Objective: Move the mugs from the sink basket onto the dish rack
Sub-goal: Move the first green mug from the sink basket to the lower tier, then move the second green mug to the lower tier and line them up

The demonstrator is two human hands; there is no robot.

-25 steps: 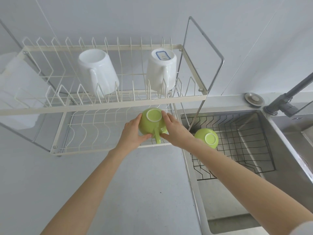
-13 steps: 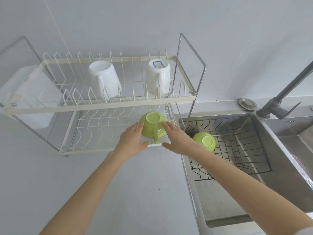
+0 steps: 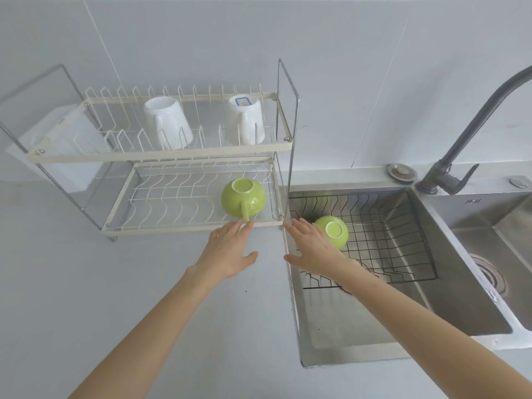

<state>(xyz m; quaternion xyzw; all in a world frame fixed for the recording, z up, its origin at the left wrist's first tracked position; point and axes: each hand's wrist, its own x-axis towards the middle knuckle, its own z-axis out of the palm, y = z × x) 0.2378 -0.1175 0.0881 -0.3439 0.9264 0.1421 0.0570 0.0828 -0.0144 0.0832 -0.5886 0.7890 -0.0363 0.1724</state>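
Observation:
A green mug (image 3: 243, 197) sits upside down on the lower shelf of the cream wire dish rack (image 3: 161, 158), its handle pointing toward me. My left hand (image 3: 227, 249) is open just in front of it, fingertips near the handle. A second green mug (image 3: 334, 233) lies upside down in the black wire sink basket (image 3: 403, 234). My right hand (image 3: 312, 249) is open over the sink's left rim, beside that mug and partly covering it. Two white mugs (image 3: 168, 122) (image 3: 244, 119) stand inverted on the upper shelf.
A grey faucet (image 3: 460, 133) rises behind the steel double sink (image 3: 359, 335). A round drain cap (image 3: 401, 171) lies on the ledge. A white container (image 3: 62, 145) sits behind the rack's left end. Grey countertop (image 3: 86, 283) spreads in front of the rack.
Both hands have let go of the green mug, which now rests on the lower shelf. They have drawn back toward me, the right one shifting toward the sink basket.

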